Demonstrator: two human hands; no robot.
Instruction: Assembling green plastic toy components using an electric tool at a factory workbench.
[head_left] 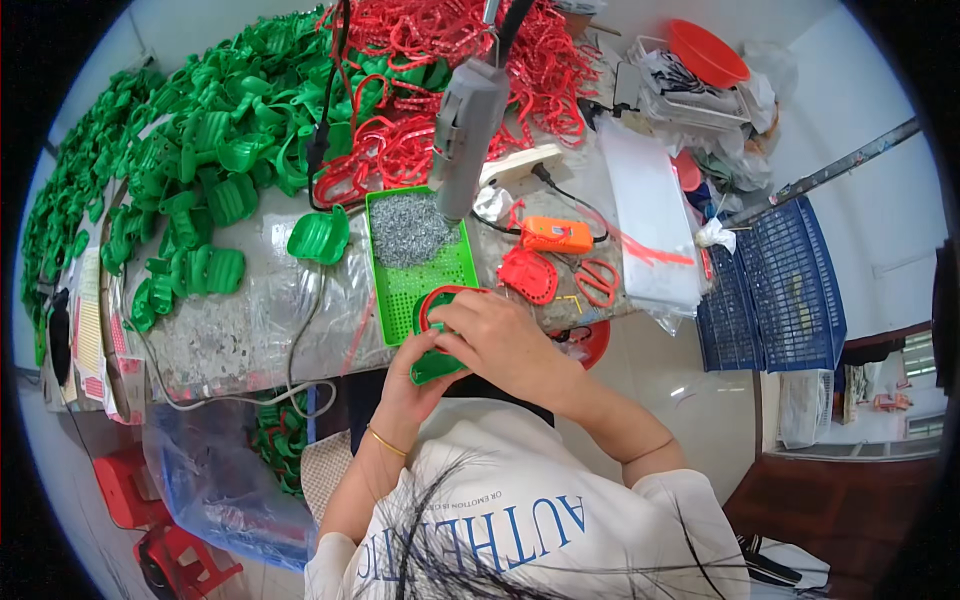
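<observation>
Close together over the near edge of the bench, my two hands work on one green plastic part (435,368) with a curved red piece (437,297) against it. My left hand (408,372) is closed round the green part from the left and below. From the right, my right hand (497,335) has its fingers bent over the top, pressing at the join; what lies under the fingertips is hidden. Just beyond the hands lies a bright green tray (463,264), part filled with small silver screws (410,232). A grey electric screwdriver (473,120) hangs above the tray's far right corner.
Green plastic parts (230,130) pile up at the left, red straps (420,145) at the back. Right of the tray lie an orange box (557,235) with a cable, a red part (528,274), scissors (597,284) and clear bags (650,220). Blue crates (790,290) stand farther right.
</observation>
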